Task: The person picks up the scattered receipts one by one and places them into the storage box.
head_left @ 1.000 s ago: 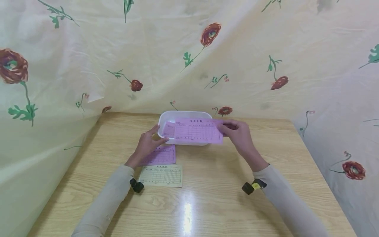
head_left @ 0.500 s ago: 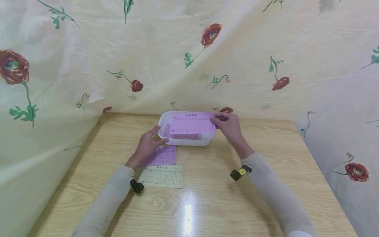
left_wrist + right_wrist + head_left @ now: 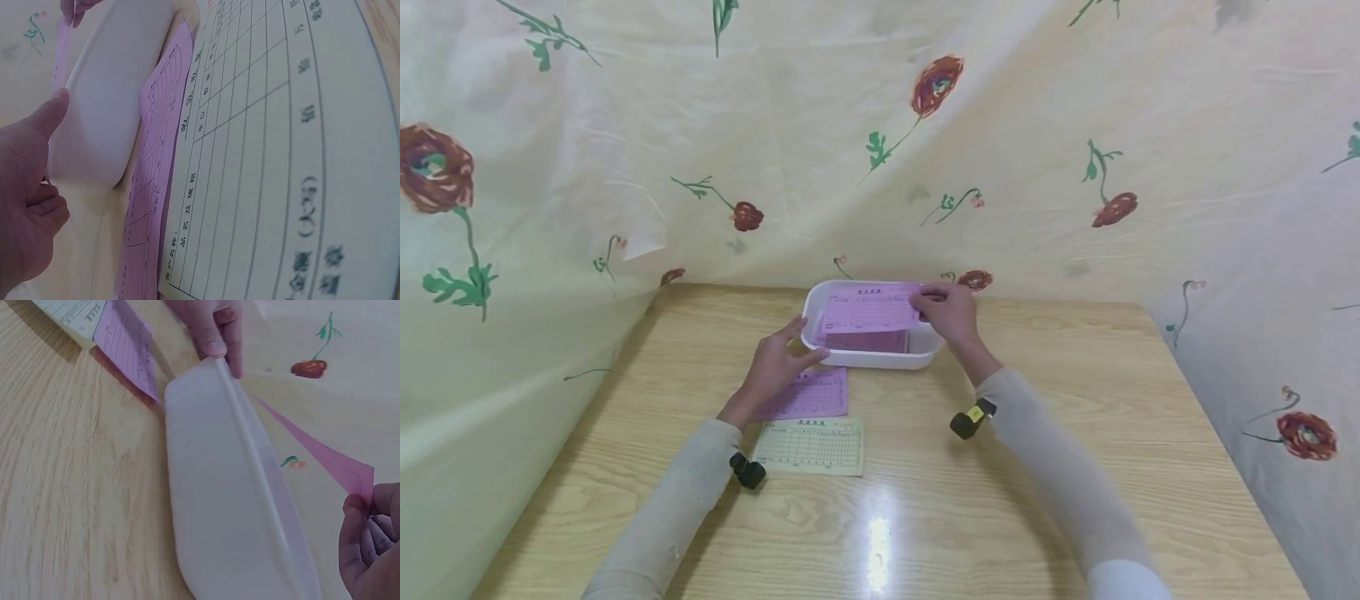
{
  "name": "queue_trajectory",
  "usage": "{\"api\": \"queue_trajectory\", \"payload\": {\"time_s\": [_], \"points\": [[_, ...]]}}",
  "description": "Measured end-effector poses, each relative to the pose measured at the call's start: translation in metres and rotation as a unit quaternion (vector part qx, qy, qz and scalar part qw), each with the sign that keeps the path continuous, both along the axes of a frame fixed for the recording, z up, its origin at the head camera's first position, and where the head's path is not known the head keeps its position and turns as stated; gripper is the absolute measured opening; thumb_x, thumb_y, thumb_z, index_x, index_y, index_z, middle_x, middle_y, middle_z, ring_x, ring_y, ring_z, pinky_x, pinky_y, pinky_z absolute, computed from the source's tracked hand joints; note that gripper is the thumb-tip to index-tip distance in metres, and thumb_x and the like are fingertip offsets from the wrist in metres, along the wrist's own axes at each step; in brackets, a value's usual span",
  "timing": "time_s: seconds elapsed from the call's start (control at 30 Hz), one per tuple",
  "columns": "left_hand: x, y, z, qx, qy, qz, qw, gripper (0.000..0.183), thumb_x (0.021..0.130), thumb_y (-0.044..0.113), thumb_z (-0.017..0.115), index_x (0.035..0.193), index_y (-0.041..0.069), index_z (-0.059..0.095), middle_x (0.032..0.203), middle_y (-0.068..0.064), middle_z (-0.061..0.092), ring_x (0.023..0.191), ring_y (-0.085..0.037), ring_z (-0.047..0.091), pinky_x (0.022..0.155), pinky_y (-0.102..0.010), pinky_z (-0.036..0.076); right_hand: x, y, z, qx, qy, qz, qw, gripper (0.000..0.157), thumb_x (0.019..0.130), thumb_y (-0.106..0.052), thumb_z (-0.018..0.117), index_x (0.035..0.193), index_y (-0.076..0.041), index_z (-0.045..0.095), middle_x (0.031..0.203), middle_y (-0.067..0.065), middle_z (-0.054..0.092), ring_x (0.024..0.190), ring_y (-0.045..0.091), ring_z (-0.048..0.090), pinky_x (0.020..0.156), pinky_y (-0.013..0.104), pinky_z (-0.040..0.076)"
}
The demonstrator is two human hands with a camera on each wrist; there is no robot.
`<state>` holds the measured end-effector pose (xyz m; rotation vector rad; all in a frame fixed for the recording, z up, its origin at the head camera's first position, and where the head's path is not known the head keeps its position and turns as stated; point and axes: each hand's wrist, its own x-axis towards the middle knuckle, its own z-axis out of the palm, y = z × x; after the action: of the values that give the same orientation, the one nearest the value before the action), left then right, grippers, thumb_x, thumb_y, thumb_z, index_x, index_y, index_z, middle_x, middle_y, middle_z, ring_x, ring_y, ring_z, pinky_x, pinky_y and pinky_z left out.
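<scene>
A white plastic tub [image 3: 880,361] stands near the table's back edge. My left hand [image 3: 771,364] steadies its left end, thumb [image 3: 59,106] on the rim and the other fingers around the outer wall. Above the tub, my right hand [image 3: 951,317] pinches the right end of a pink printed receipt slip [image 3: 867,308], seen tilted in the right wrist view with the slip's corner [image 3: 353,478] between thumb and fingers. Under it, more pink paper [image 3: 865,342] lies inside the tub, partly hidden by the held slip.
In front of the tub, a purple-pink slip [image 3: 811,396] lies on the wooden table [image 3: 1000,517], partly behind the left hand. A pale yellow-green slip [image 3: 811,447] lies nearer, next to it. A flowered cloth [image 3: 820,150] hangs behind and at both sides.
My right hand has carried the pink slip left and slightly back over the tub, uncovering paper inside it. The left hand has stayed at the tub's left end.
</scene>
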<state>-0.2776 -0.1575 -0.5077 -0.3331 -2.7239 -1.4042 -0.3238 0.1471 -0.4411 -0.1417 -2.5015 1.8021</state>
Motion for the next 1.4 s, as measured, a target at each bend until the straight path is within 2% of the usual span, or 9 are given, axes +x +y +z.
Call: {"api": "queue_trajectory", "payload": {"time_s": [0.17, 0.4, 0.7, 0.87, 1.07, 1.27, 1.4], "points": [[0.000, 0.000, 0.001, 0.001, -0.001, 0.002, 1.0000, 0.090, 0.087, 0.051, 0.078, 0.153, 0.003, 0.041, 0.162, -0.022, 0.032, 0.151, -0.040, 0.027, 0.125, -0.052, 0.021, -0.007, -0.008, -0.009, 0.001, -0.011, -0.004, 1.000, 0.025, 0.092, -0.007, 0.075, 0.115, 0.004, 0.072, 0.106, 0.023, 0.075, 0.083, 0.024, 0.075, 0.072, 0.027, 0.064], [-0.001, 0.001, 0.001, 0.005, 0.001, 0.002, 1.0000, 0.087, 0.088, 0.047, 0.078, 0.153, 0.003, 0.042, 0.162, -0.021, 0.032, 0.151, -0.040, 0.028, 0.125, -0.053, 0.020, -0.011, -0.017, -0.015, 0.007, -0.023, -0.002, 1.000, 0.024, 0.091, -0.006, 0.075, 0.112, 0.004, 0.073, 0.103, 0.023, 0.075, 0.080, 0.025, 0.075, 0.082, 0.044, 0.064], [0.000, 0.002, 0.003, -0.003, -0.008, 0.004, 1.0000, 0.088, 0.087, 0.047, 0.079, 0.154, 0.004, 0.041, 0.163, -0.020, 0.032, 0.152, -0.039, 0.029, 0.126, -0.051, 0.022, -0.015, -0.024, -0.020, 0.041, -0.032, 0.005, 0.999, 0.025, 0.091, -0.009, 0.076, 0.112, 0.003, 0.073, 0.103, 0.021, 0.076, 0.080, 0.025, 0.076, 0.069, 0.028, 0.064], [0.001, 0.002, 0.004, -0.006, -0.007, 0.005, 0.9999, 0.088, 0.087, 0.048, 0.079, 0.154, 0.004, 0.041, 0.163, -0.019, 0.032, 0.152, -0.038, 0.028, 0.125, -0.052, 0.022, -0.013, -0.026, -0.017, 0.051, -0.028, 0.015, 0.998, 0.023, 0.091, -0.012, 0.076, 0.108, 0.003, 0.075, 0.102, 0.021, 0.076, 0.080, 0.028, 0.077, 0.071, 0.033, 0.065], [0.002, 0.002, 0.003, -0.007, -0.005, 0.003, 1.0000, 0.087, 0.088, 0.047, 0.078, 0.154, 0.004, 0.041, 0.163, -0.018, 0.032, 0.152, -0.037, 0.028, 0.126, -0.050, 0.023, -0.014, -0.020, -0.015, 0.073, -0.026, 0.027, 0.997, 0.024, 0.094, -0.020, 0.075, 0.108, 0.000, 0.075, 0.099, 0.017, 0.077, 0.080, 0.024, 0.076, 0.073, 0.033, 0.065], [0.004, 0.002, 0.004, -0.004, -0.008, 0.003, 1.0000, 0.089, 0.087, 0.048, 0.079, 0.154, 0.003, 0.041, 0.163, -0.020, 0.032, 0.152, -0.037, 0.028, 0.126, -0.051, 0.022, -0.008, -0.006, -0.002, 0.063, 0.014, 0.067, 0.996, 0.030, 0.097, -0.020, 0.073, 0.116, 0.002, 0.072, 0.108, 0.020, 0.076, 0.094, 0.035, 0.076, 0.081, 0.037, 0.065], [0.003, 0.001, 0.004, -0.004, -0.004, 0.000, 1.0000, 0.089, 0.087, 0.048, 0.079, 0.153, 0.002, 0.041, 0.163, -0.020, 0.032, 0.152, -0.036, 0.028, 0.126, -0.050, 0.022, 0.002, 0.004, 0.012, 0.049, 0.049, 0.100, 0.993, 0.034, 0.097, -0.022, 0.073, 0.121, 0.003, 0.070, 0.110, 0.020, 0.075, 0.098, 0.038, 0.074, 0.080, 0.034, 0.065]]}}
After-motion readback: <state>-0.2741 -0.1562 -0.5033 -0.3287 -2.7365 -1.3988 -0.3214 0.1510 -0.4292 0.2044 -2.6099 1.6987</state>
